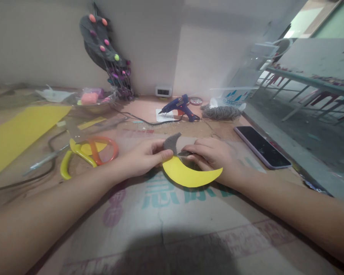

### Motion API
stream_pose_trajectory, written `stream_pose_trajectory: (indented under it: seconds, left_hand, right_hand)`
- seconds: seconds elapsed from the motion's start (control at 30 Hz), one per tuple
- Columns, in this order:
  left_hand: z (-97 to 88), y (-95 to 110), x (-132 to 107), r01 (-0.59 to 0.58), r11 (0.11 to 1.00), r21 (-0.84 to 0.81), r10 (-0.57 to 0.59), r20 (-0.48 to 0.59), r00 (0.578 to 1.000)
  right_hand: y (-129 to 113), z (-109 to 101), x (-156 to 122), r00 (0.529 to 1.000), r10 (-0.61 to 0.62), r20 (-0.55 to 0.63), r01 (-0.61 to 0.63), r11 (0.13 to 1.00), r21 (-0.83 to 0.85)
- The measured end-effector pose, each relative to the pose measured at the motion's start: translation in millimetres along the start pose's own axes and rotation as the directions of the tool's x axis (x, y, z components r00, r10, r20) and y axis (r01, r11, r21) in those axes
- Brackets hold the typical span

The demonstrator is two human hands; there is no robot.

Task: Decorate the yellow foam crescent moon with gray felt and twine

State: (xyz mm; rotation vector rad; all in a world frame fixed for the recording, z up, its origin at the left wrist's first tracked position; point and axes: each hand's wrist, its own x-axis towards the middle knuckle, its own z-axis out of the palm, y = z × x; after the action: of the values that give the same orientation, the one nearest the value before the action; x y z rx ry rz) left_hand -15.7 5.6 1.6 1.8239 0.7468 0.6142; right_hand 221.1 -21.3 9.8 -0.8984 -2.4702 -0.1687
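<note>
A yellow crescent moon [190, 176], apparently card, is held up over the printed board on the table. Its upper tip carries a grey yarn covering [172, 143], while the rest is bare yellow. My left hand [147, 156] is closed on the crescent where grey meets yellow, thumb on the front. Close on its right, my right hand [213, 152] has its fingers pinched on a dark grey strand of yarn [185, 153] beside the crescent's inner curve. The ends of the right fingers are partly hidden.
Scissors [65, 164] with yellow and orange handles lie left of my hands. A blue glue gun [176, 105], its cord, and a grey yarn bundle [222, 112] sit behind. A phone [262, 147] lies right. A decorated grey crescent [99, 42] leans on the wall; yellow sheet [20, 131] far left.
</note>
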Motion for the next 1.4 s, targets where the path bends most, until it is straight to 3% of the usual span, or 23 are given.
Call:
stream_pose_trajectory:
  seconds: [0.53,0.8,1.4]
  left_hand:
    - [-0.4,1.5,0.8,-0.01,0.999,-0.033,0.01,0.012,1.0]
    - [-1.0,1.0,1.1,-0.03,1.0,0.002,0.03,0.007,1.0]
    - [-2.0,-1.3,1.1,-0.055,0.993,0.106,0.055,0.006,0.998]
  right_hand:
    - [-2.2,-2.5,1.0,0.999,0.049,-0.009,-0.049,0.999,0.023]
    - [-0.7,-0.9,0.9,0.999,0.033,0.028,-0.033,0.999,0.003]
    - [-2.9,-3.1,2.8,0.999,-0.039,-0.031,0.038,0.998,-0.04]
